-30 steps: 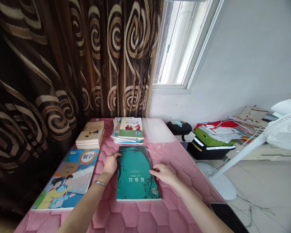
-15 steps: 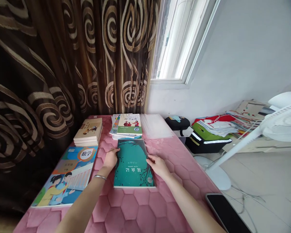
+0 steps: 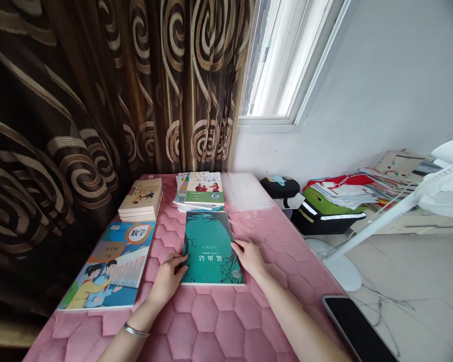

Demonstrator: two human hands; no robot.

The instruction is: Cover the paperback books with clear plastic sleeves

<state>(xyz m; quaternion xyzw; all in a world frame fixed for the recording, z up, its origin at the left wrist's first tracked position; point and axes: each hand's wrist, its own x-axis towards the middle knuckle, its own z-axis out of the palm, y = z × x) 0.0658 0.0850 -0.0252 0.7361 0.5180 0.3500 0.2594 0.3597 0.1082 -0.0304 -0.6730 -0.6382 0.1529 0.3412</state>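
A green book (image 3: 211, 246) lies flat on the pink quilted cover (image 3: 196, 332), its title upside down from my side. My left hand (image 3: 169, 275) grips its left edge close to the near corner, fingertips and thumb against the cover. On the opposite edge, about halfway along, my right hand (image 3: 250, 258) has its fingers closed at the side, with the thumb partly hidden. Left of the green book is a blue maths textbook (image 3: 111, 266). Just beyond it sits a pile of books (image 3: 202, 193), a white one with pictured children on top.
A stack of tan books (image 3: 141, 201) stands at the back left. Clear plastic sheets (image 3: 247, 191) lie by the wall. A phone (image 3: 357, 327) rests at the right edge. Past that are a white fan (image 3: 381, 216), floor cables and a black box (image 3: 320, 216).
My left hand has slid down the book's left edge toward the near corner. My right hand stays at the right edge. The view has shifted slightly.
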